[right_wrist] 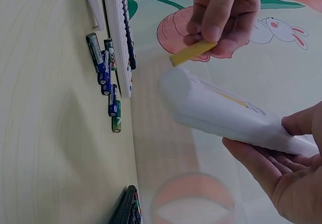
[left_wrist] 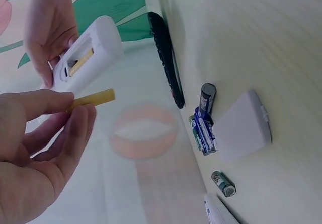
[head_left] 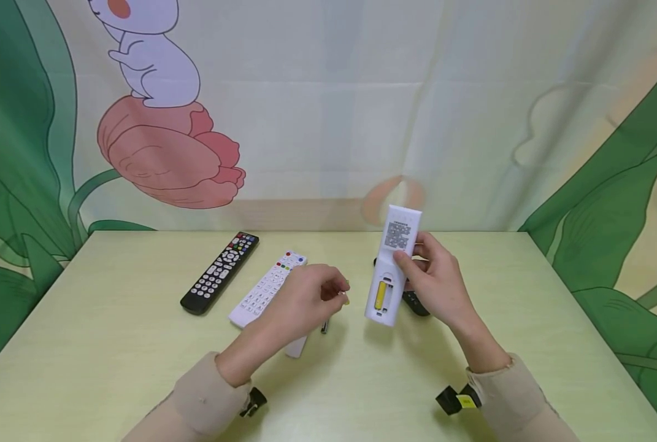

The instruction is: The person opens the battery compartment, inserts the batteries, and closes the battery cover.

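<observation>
My right hand (head_left: 441, 285) grips a white remote control (head_left: 400, 236), its back turned toward me and its battery compartment uncovered. One yellow battery (head_left: 380, 295) lies in that compartment; the slot beside it is bare. Left of the remote, my left hand (head_left: 308, 294) pinches a second yellow battery (left_wrist: 95, 99) between thumb and fingers, apart from the remote. In the right wrist view this pinched battery (right_wrist: 193, 52) is just above the remote's lower end. A white battery cover (left_wrist: 244, 128) lies on the table below the left hand.
Several loose batteries (right_wrist: 103, 65) lie on the table near the cover. A black remote (head_left: 220, 273) and another white remote (head_left: 267, 288) lie at the left. Behind the right hand is a second black remote (head_left: 416, 303). A printed curtain (head_left: 328, 123) hangs at the table's back edge.
</observation>
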Demonstrator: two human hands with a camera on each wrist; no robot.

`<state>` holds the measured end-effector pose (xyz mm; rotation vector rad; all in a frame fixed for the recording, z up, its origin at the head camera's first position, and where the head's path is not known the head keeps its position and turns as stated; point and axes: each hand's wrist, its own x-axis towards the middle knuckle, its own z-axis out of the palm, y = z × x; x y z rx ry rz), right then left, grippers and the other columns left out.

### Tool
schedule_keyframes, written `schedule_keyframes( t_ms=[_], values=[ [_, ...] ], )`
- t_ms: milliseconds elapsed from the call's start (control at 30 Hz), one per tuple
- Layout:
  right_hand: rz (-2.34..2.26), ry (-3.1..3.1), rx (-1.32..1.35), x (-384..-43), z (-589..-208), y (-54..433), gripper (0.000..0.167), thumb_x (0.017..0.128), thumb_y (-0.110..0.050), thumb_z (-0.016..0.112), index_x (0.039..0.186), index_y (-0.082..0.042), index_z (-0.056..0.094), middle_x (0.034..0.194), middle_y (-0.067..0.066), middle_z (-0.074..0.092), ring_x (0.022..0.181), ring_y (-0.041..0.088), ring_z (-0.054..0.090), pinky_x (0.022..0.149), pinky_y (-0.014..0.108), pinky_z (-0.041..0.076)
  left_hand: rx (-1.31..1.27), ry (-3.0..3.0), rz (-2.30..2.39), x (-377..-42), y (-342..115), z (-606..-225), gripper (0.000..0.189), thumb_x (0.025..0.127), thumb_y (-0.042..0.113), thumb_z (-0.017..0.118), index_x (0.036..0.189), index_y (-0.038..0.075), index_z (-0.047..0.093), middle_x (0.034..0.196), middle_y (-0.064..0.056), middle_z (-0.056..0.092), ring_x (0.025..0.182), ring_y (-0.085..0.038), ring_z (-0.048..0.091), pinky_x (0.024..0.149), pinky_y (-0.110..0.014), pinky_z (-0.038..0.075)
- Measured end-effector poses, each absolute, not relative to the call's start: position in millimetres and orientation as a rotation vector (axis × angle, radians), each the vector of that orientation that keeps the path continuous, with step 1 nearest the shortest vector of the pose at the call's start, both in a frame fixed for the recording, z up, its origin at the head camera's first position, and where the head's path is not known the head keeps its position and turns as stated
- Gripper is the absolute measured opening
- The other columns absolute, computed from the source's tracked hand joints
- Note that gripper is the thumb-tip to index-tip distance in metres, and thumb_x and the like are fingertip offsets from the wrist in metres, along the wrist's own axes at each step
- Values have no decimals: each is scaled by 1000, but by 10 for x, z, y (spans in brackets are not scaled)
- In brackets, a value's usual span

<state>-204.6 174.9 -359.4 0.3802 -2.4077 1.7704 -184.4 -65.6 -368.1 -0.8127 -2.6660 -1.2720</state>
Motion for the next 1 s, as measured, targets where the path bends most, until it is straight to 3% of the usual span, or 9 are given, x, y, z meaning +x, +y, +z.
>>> schedule_keyframes(
  t_ms=[267,567,1000],
  values=[
    [1780,-2405,371,-2069,-3595,1752,34,103,-12,63,131,3,53,115,23,68,84,29,73,63,37,63,-902,-2488,-1402,-1817,-651,-3661,9,90,-5,73,98,0,72,95,-6,72,79,-10,70,74,-21,59],
    [1772,-2417,370,-2046,-3591,1732,36,103,-13,63,133,2,52,116,23,67,86,30,73,65,41,63,-926,-2412,-1453,-1703,-597,-3593,12,89,-3,77,98,4,74,97,-1,72,81,-7,70,73,-22,59],
    [1775,-2406,399,-2042,-3593,1678,33,104,-13,63,132,1,53,116,21,67,86,30,73,64,37,63,-1087,-2339,-1403,-1633,-467,-3627,13,83,-9,80,90,-1,72,93,-9,71,79,-12,71,73,-18,58]
  ],
)
